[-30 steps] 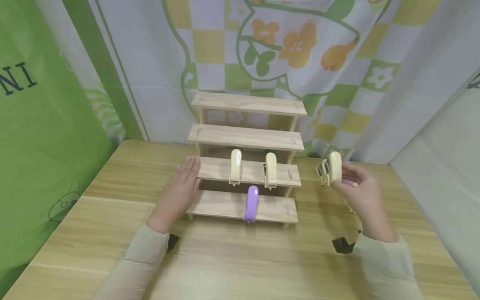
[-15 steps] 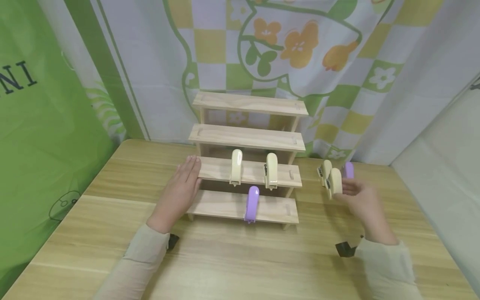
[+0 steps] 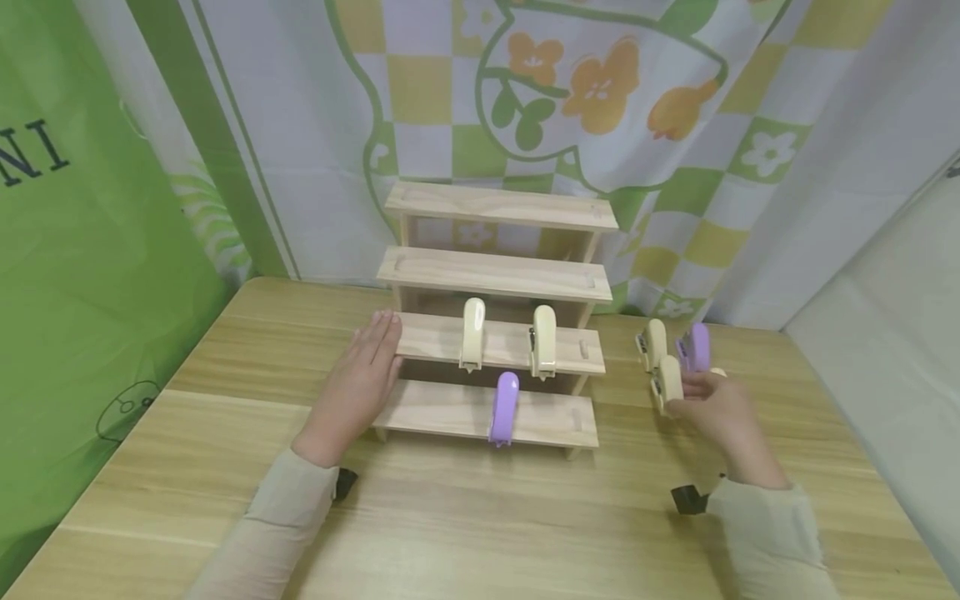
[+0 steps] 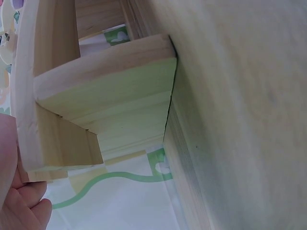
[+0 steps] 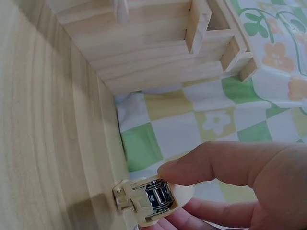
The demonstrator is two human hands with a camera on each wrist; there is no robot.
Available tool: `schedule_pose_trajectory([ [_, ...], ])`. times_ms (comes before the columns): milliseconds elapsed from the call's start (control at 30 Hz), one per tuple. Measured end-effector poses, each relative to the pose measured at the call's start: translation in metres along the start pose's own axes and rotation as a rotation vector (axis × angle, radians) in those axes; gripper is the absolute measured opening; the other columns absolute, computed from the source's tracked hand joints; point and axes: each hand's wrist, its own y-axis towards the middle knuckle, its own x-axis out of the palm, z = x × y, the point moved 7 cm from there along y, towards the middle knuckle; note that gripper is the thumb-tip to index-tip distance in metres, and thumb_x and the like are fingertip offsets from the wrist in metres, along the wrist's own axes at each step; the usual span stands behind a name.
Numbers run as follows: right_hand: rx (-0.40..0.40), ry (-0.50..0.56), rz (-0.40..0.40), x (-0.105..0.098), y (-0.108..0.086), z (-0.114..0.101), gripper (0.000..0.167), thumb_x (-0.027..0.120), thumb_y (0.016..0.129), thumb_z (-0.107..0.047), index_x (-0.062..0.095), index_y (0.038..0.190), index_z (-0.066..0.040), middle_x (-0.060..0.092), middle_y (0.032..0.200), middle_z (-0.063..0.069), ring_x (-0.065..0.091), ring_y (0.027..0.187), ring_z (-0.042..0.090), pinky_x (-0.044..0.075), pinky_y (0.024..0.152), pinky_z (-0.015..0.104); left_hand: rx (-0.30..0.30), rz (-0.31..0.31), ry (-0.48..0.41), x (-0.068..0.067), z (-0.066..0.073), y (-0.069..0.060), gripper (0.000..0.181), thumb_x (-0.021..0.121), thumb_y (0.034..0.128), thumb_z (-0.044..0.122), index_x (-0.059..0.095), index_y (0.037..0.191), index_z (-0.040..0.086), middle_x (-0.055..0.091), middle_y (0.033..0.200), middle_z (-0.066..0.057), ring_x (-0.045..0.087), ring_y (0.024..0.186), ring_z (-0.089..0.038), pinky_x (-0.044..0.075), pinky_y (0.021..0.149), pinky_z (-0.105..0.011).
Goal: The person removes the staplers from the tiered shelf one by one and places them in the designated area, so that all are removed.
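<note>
My right hand [image 3: 723, 417] pinches a cream mini stapler [image 3: 669, 385] between thumb and fingers, right of the shelf; in the right wrist view the stapler [image 5: 160, 199] is very close to the tabletop, and I cannot tell if it touches. Behind it stand another cream stapler [image 3: 654, 343] and a purple stapler [image 3: 695, 347]; a further cream piece is mostly hidden by the hand. My left hand [image 3: 352, 392] rests with straight fingers against the left end of the wooden tiered shelf [image 3: 427, 337]. Two cream staplers [image 3: 472, 333] stand on its second tier, one purple stapler [image 3: 505, 408] on the lowest.
The upper two tiers [image 3: 495, 273] of the shelf rise toward a patterned curtain [image 3: 420, 92] behind the table [image 3: 465, 533]. A green cloth [image 3: 90, 292] hangs at left, with a thin dark cable [image 3: 123, 408] near the table's left edge.
My right hand has moved down and toward me with the cream stapler, uncovering the purple one behind. The left hand and the staplers on the shelf have stayed put.
</note>
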Motion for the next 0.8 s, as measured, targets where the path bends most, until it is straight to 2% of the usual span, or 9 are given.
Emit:
schedule_pose_trajectory([
  [133, 0.008, 0.000, -0.021, 0.001, 0.002, 0.004, 0.066, 0.073, 0.088, -0.014, 0.045, 0.138, 0.018, 0.060, 0.127, 0.036, 0.063, 0.109, 0.046, 0.059, 0.087, 0.046, 0.011, 0.013, 0.007, -0.001, 0.001, 0.000, 0.056, 0.055, 0.1044, 0.015, 0.036, 0.150, -0.011, 0.036, 0.155, -0.030, 0.031, 0.148, -0.040, 0.030, 0.121, -0.054],
  [367, 0.019, 0.011, -0.035, 0.004, 0.004, 0.009, 0.066, 0.073, 0.088, -0.013, 0.045, 0.139, 0.017, 0.060, 0.129, 0.035, 0.061, 0.112, 0.047, 0.057, 0.090, 0.051, 0.014, 0.021, 0.004, 0.000, 0.000, 0.001, 0.056, 0.055, 0.1042, 0.015, 0.036, 0.150, -0.011, 0.036, 0.155, -0.030, 0.031, 0.148, -0.041, 0.029, 0.121, -0.054],
  [600, 0.014, 0.007, -0.034, 0.005, 0.007, 0.011, 0.065, 0.073, 0.085, -0.011, 0.045, 0.137, 0.019, 0.061, 0.127, 0.036, 0.065, 0.106, 0.042, 0.058, 0.076, 0.029, 0.013, 0.017, -0.007, -0.001, 0.001, 0.000, 0.055, 0.054, 0.1043, 0.014, 0.036, 0.150, -0.012, 0.035, 0.156, -0.030, 0.031, 0.147, -0.042, 0.032, 0.119, -0.056],
  [700, 0.017, 0.004, -0.036, 0.006, 0.008, 0.013, 0.066, 0.073, 0.084, -0.010, 0.045, 0.136, 0.019, 0.061, 0.126, 0.036, 0.066, 0.104, 0.040, 0.056, 0.073, 0.024, 0.018, 0.020, -0.007, -0.002, 0.002, 0.000, 0.055, 0.054, 0.1041, 0.013, 0.036, 0.150, -0.012, 0.035, 0.155, -0.031, 0.031, 0.147, -0.042, 0.033, 0.119, -0.057],
  [800, 0.012, 0.001, -0.041, 0.006, 0.009, 0.015, 0.066, 0.074, 0.083, -0.009, 0.045, 0.136, 0.020, 0.062, 0.125, 0.036, 0.066, 0.102, 0.039, 0.057, 0.072, 0.025, 0.019, 0.021, -0.005, -0.002, 0.002, 0.000, 0.055, 0.054, 0.1041, 0.013, 0.036, 0.150, -0.012, 0.035, 0.155, -0.031, 0.031, 0.147, -0.042, 0.033, 0.119, -0.057],
])
